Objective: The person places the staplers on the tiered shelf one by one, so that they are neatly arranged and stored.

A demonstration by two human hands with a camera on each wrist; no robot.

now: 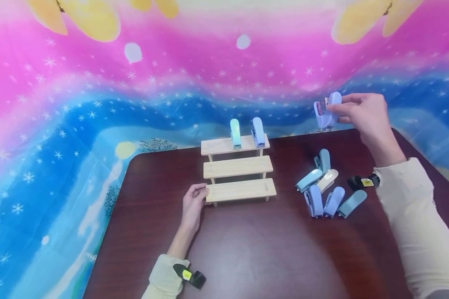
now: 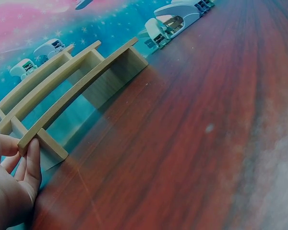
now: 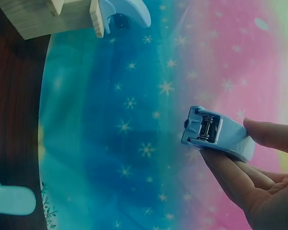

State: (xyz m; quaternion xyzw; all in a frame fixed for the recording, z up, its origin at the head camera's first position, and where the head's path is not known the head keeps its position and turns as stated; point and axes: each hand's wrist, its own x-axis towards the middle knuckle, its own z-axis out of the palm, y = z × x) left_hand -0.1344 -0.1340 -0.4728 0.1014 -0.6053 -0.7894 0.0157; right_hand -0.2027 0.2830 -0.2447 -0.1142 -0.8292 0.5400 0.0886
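Observation:
My right hand (image 1: 366, 112) pinches a lavender stapler (image 1: 331, 110) in the air above the table's far right side. In the right wrist view the stapler (image 3: 218, 133) sits between thumb and fingers, its spring part showing. My left hand (image 1: 194, 203) pinches the left end of the lowest step of a wooden three-tier stand (image 1: 239, 190); the left wrist view shows that grip, thumb above and fingers below. On the top step stand a mint stapler (image 1: 235, 133) and a lavender-blue stapler (image 1: 258, 132), side by side.
Several staplers lie in a cluster on the table to the right of the stand, among them a cream one (image 1: 327, 180) and a dark teal one (image 1: 353, 203). A patterned cloth (image 1: 153, 91) hangs behind the dark wooden table (image 1: 254, 253).

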